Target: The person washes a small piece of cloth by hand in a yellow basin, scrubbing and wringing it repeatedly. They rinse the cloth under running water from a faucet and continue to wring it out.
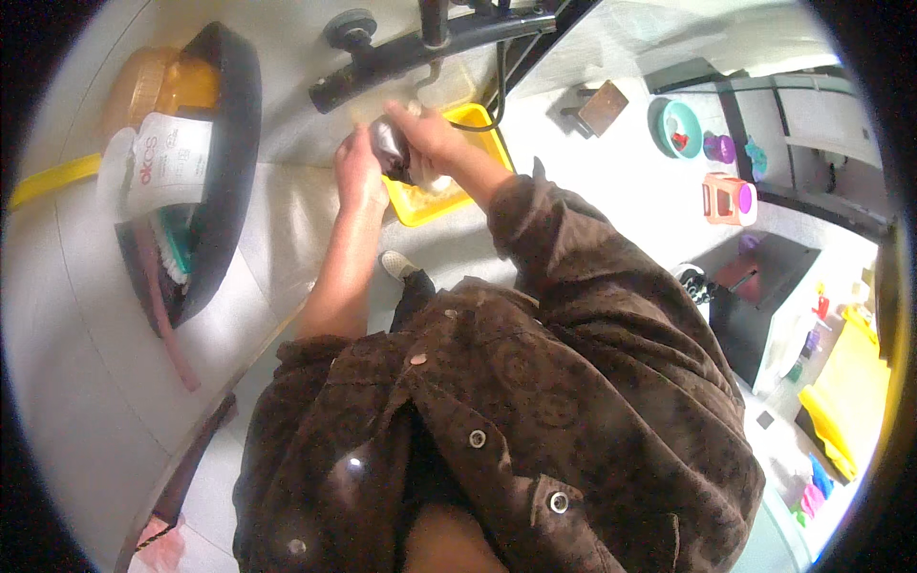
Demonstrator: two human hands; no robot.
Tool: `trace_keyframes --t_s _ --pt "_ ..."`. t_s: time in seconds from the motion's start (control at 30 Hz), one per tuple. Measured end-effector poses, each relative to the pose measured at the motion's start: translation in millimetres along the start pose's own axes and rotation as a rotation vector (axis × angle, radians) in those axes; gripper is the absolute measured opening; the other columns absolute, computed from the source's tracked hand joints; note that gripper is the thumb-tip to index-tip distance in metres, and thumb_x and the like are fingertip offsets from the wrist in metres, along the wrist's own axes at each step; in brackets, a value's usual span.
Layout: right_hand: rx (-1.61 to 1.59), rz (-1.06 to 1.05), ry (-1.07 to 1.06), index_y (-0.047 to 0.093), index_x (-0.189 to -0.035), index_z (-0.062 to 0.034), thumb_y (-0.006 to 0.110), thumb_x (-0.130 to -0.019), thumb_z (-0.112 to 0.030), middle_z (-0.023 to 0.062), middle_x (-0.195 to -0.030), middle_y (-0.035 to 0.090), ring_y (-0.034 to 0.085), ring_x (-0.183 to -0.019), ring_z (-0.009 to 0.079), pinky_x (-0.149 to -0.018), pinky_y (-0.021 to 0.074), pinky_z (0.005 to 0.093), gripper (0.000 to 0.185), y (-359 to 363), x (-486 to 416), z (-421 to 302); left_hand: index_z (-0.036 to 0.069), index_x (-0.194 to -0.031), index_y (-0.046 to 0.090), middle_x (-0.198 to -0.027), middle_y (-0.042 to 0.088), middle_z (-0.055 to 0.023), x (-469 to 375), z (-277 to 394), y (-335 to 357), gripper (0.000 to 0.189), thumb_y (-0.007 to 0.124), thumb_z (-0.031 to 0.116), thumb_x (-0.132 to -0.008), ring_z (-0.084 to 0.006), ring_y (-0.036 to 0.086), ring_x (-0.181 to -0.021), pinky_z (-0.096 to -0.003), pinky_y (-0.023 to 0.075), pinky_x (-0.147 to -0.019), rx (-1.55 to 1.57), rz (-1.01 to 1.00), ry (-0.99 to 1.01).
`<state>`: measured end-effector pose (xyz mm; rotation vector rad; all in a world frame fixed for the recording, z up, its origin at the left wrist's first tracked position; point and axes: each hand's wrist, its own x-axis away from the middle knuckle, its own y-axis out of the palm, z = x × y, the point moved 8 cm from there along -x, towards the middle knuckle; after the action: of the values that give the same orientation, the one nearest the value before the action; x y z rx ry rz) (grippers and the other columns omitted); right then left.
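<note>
My left hand (359, 166) and my right hand (424, 135) are both closed around a dark, glossy rounded item (390, 146) with a pale part at its lower right. Its exact kind is hard to tell, since the fingers cover much of it. The right hand grips it from above and the right, and the left hand presses on its left side. Below them stands a yellow rectangular plastic basin (410, 213), whose inside is partly hidden by my hands and forearm. A black metal bar fixture (430, 44) with a round knob runs just beyond my hands.
A dark wall shelf (231, 165) at left holds an amber container (188, 84), a white printed package (172, 161) and a green scrubbing brush (175, 243). A black hose (499, 93) hangs near the basin. Rightward are a small stool (604, 107) and a teal basin (666, 129).
</note>
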<state>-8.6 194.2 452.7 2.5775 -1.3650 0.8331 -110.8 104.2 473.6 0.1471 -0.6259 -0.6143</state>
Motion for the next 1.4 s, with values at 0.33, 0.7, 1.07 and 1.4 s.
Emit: trace_keyframes --t_s 0.33,0.7,1.07,1.4 --pt "1.118 -0.140 -0.905 0.062 -0.093 0.0032 0.068 -0.080 -0.031 0.0181 -0.083 0.067 0.066 -0.074 0.0289 -0.066 0.0507 0.0397 0.037 52.9 66.3 -33.9 0.004 -0.126 0.050 -0.118 0.059 -0.0096 4.9 -60.2 -19.2 0.044 0.046 0.036 -0.097 -0.0196 0.052 -0.113 -0.0411 0.0415 -0.098 0.082 -0.184 -0.327" --pt "0.726 0.088 -0.281 0.068 -0.076 -0.0090 0.062 -0.079 -0.027 0.0154 -0.071 0.067 0.068 -0.068 0.0326 -0.064 0.0544 0.0428 0.019 2.1 52.5 -44.1 0.009 -0.117 0.057 -0.116 0.063 -0.0060 -3.1 -122.3 -7.6 0.037 0.047 0.036 -0.095 -0.0213 0.062 -0.098 -0.0357 0.0495 -0.085 0.491 -0.090 -0.449" --pt "-0.090 0.123 -0.004 0.064 -0.095 0.0022 0.061 -0.087 -0.032 0.0132 -0.083 0.067 0.067 -0.075 0.0267 -0.066 0.0527 0.0378 0.035 -36.8 -21.5 44.0 0.004 -0.112 0.059 -0.103 0.063 -0.0086 33.4 -34.8 0.5 0.030 0.061 0.023 -0.089 -0.0200 0.060 -0.095 -0.0356 0.0485 -0.083 0.262 -0.201 -0.346" --pt "0.209 -0.058 -0.119 0.065 -0.103 -0.0023 0.062 -0.082 -0.028 0.0169 -0.092 0.069 0.068 -0.084 0.0279 -0.074 0.0536 0.0378 0.033 -22.0 26.1 -2.0 0.004 -0.111 0.060 -0.105 0.065 -0.0096 2.4 -48.3 -11.7 0.038 0.060 0.035 -0.089 -0.0235 0.062 -0.100 -0.0411 0.0486 -0.092 0.396 -0.346 -0.476"
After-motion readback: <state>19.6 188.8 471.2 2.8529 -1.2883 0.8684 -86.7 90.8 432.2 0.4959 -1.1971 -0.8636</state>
